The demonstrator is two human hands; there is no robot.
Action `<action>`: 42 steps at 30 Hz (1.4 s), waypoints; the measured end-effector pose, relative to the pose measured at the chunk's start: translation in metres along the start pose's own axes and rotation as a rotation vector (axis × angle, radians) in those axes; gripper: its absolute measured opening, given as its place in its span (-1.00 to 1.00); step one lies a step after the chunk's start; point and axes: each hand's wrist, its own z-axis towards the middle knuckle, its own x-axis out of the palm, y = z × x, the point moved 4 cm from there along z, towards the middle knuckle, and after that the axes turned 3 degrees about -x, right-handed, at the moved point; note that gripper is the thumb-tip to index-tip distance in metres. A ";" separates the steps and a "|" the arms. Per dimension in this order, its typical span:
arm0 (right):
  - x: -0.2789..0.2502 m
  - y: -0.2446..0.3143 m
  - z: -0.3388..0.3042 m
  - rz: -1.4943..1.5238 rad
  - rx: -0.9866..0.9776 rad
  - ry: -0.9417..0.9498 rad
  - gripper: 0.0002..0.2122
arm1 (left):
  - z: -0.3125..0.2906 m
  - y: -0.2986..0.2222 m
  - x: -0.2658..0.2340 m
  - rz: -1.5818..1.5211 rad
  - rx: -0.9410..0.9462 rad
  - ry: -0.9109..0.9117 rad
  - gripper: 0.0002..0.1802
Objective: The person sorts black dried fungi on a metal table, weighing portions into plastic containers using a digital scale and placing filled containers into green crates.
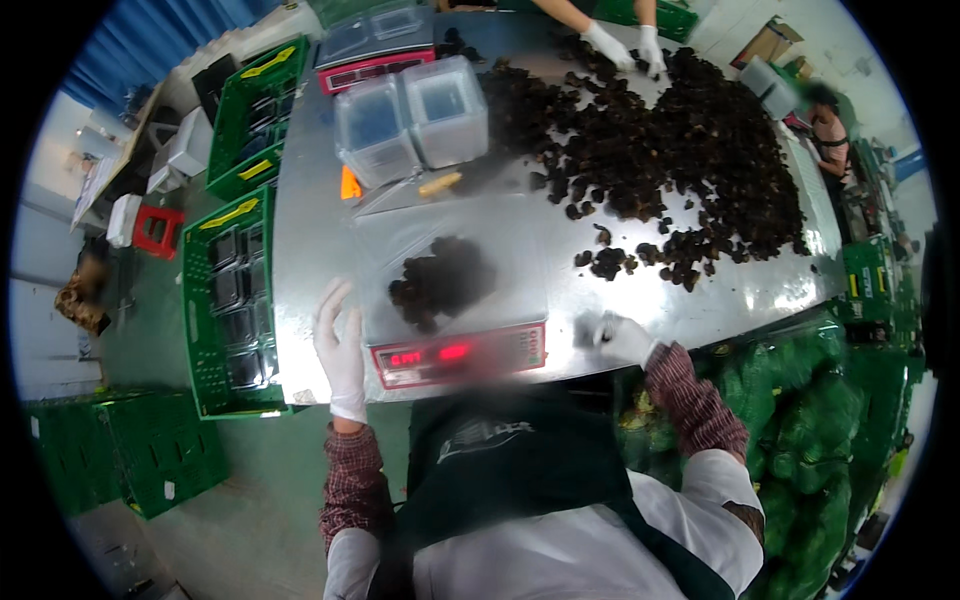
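A digital scale (460, 357) with a red front and lit display stands before me on the metal table. On its plate lies a dark heap of what look like wood ear mushrooms (440, 283), partly blurred. My left hand (340, 345), in a white glove, is upright beside the scale's left edge, fingers stretched and thumb apart, holding nothing. To the right of the scale, my gloved right hand (624, 338) is closed low over the table. A small dark bit shows at its fingertips, too blurred to name. A large spread of the same dark pieces (690, 150) covers the far right of the table.
Stacked see-through tubs (410, 120) stand behind the scale, near a second scale (375, 68). Green crates (190, 300) with black trays line the table's left side. Across the table, another person's gloved hands (625, 48) touch the pile. Green net sacks (800, 420) lie at right.
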 end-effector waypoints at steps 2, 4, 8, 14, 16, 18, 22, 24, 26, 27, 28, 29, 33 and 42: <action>-0.004 0.020 -0.053 -0.213 0.113 0.429 -0.89 | -0.004 0.000 0.006 -0.107 -0.097 0.004 -0.61; 0.012 0.002 -0.100 -0.542 0.271 0.749 -0.62 | -0.007 0.005 0.018 -0.116 -0.111 -0.003 -0.61; -0.027 0.042 -0.071 -0.380 0.000 0.314 -0.69 | -0.014 0.006 0.037 -0.053 -0.048 -0.009 -0.56; -0.082 0.044 0.018 -0.528 -0.156 -0.391 -0.85 | -0.014 -0.028 0.071 0.189 0.181 -0.003 -0.35; -0.098 0.026 0.039 -0.562 -0.276 -0.544 -0.85 | -0.016 -0.031 0.085 0.426 0.273 0.111 -0.29; -0.100 0.030 0.053 -0.476 -0.136 -0.643 -0.88 | -0.017 -0.020 0.095 0.694 0.343 0.262 -0.30; -0.073 0.043 0.080 -0.734 -0.226 -0.488 -0.77 | -0.002 -0.012 0.089 0.614 0.401 0.405 -0.29; -0.046 0.061 0.098 -1.060 -0.376 -0.362 -0.75 | 0.002 -0.014 0.086 0.609 0.408 0.422 -0.26; -0.033 0.047 0.116 -1.257 -0.314 -0.261 -0.77 | 0.005 -0.019 0.086 0.591 0.417 0.448 -0.22; -0.035 0.047 0.121 -1.288 -0.220 -0.299 -0.78 | 0.006 -0.023 0.085 0.553 0.392 0.431 -0.20; -0.038 0.047 0.124 -1.317 -0.124 -0.336 -0.79 | 0.006 -0.029 0.083 0.516 0.368 0.415 -0.18; -0.042 0.045 0.123 -1.344 -0.027 -0.373 -0.79 | 0.007 -0.033 0.081 0.478 0.344 0.399 -0.16; -0.029 0.073 0.080 -0.506 -0.398 -0.507 -0.81 | 0.001 -0.045 0.063 0.253 0.235 0.245 -0.18; 0.087 0.026 0.067 -0.326 -0.309 -0.245 -0.80 | 0.008 -0.050 0.067 0.208 0.215 0.166 -0.43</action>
